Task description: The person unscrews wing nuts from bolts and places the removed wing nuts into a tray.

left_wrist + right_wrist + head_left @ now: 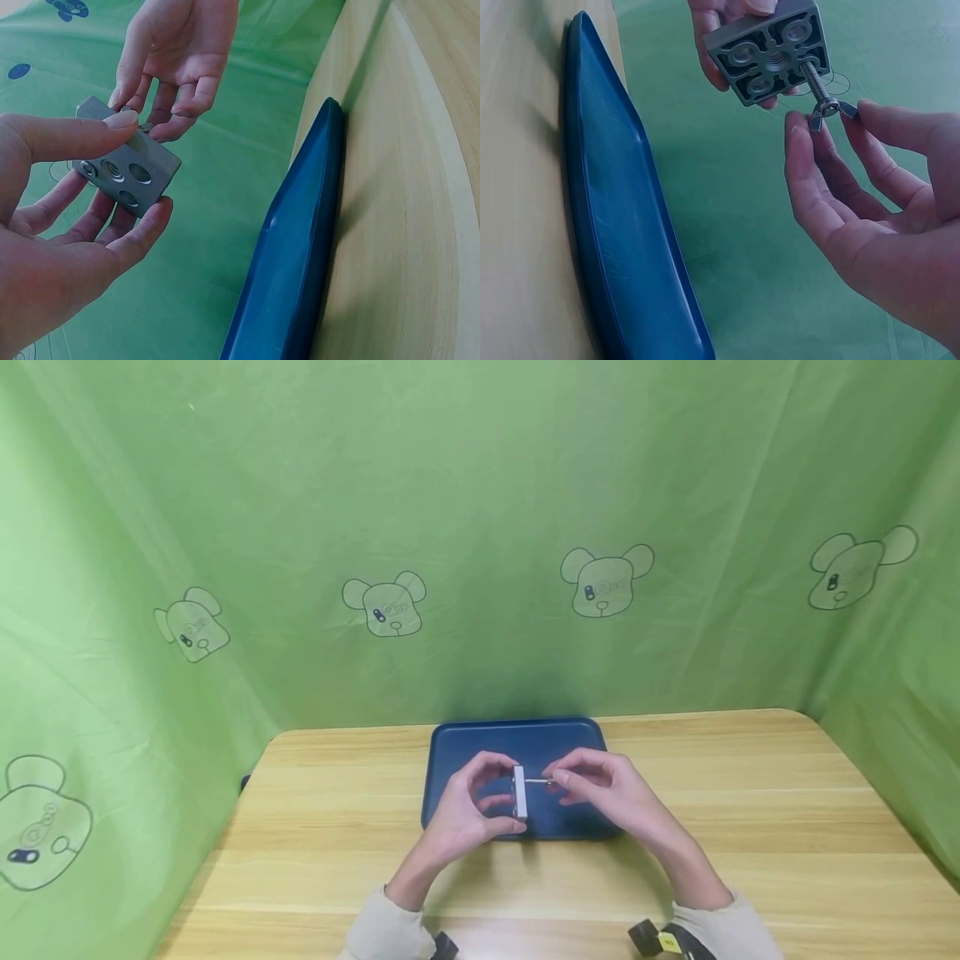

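A square grey metal block point(521, 793) is held on edge by my left hand point(465, 810), with the thumb and fingers on its edges. The left wrist view shows several round holes in one flat face of the block point(154, 161). Its other face, in the right wrist view, is ribbed, with round bosses and a threaded centre hole. A wing bolt point(819, 86) stands out of this face near one corner, its tip hidden in the block. My right hand point(611, 789) pinches the bolt's wings between thumb and fingers.
Beneath both hands, a dark blue tray point(480, 743) lies on the wood-grain table point(330, 810) near its back edge. A green curtain point(480, 485) with printed bear heads hangs behind and along both sides. Dark wrist cameras point(645, 937) sit at the sleeves.
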### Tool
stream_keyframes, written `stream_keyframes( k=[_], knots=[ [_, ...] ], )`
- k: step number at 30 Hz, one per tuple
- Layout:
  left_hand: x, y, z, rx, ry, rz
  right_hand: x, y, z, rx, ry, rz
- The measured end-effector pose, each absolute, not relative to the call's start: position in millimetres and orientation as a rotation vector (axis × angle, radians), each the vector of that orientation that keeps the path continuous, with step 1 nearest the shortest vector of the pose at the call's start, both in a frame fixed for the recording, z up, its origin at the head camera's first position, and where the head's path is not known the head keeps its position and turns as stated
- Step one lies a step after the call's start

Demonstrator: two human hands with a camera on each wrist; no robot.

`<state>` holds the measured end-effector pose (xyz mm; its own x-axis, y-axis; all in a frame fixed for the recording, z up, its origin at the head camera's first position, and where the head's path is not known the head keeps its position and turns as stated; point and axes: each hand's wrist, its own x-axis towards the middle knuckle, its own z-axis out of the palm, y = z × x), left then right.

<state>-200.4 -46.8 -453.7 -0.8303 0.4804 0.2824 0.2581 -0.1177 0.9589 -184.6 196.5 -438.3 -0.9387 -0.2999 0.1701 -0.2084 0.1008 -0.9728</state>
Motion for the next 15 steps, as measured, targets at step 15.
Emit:
stream_keyframes(
  k=[15],
  knots=[
    [-200.2, -47.8, -454.2, 0.847, 1.955, 2.085, -182.6, 198.1, -439.7, -0.516, 2.257, -2.0]
  ],
)
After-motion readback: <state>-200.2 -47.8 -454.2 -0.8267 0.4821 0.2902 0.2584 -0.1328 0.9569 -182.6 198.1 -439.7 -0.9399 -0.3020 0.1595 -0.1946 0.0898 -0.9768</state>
